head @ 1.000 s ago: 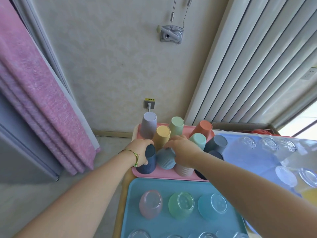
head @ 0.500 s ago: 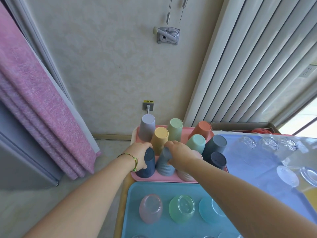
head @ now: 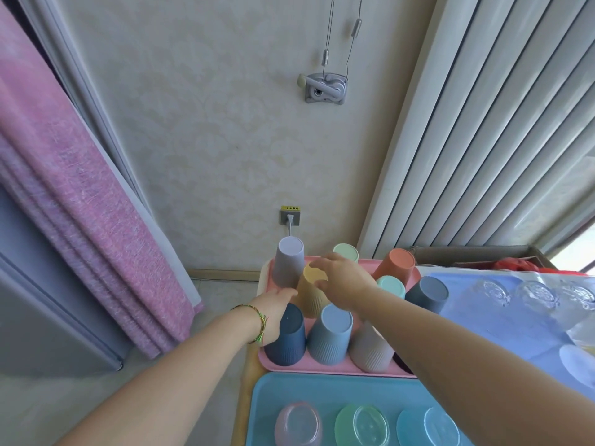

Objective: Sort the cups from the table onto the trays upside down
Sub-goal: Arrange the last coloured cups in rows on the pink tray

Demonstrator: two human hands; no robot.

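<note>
Head view. The step in hand is judged to be seating the yellow cup mouth-down in the middle row of the pink tray.

Recommended practice: keep the cup plumb, press until its rim sits flat on the tray floor, then lift the fingers straight up. Clearance is tight. The lilac cup stands just beside it at 10 o'clock, the navy cup at 7 o'clock and the blue cup at 5 o'clock. A sideways nudge could tip any of them.

Positions:
- **Left hand**: it lies at 8 o'clock of the yellow cup, between the lilac and navy cups. Its fingertips reach the yellow cup's lower wall. Whether they grip or merely steady it cannot be told.
- **Yellow cup:** it stands inverted, left of the tray's centre.
- **Right hand**: it comes in from 4 o'clock and covers the cup's upper right side. Its fingers and thumb are curled about the upturned base.

The hands are apart, one low and one high on the same cup.

The other cups visible on the pink tray also stand inverted. The teal tray, at 6 o'clock, carries inverted glasses.
</note>
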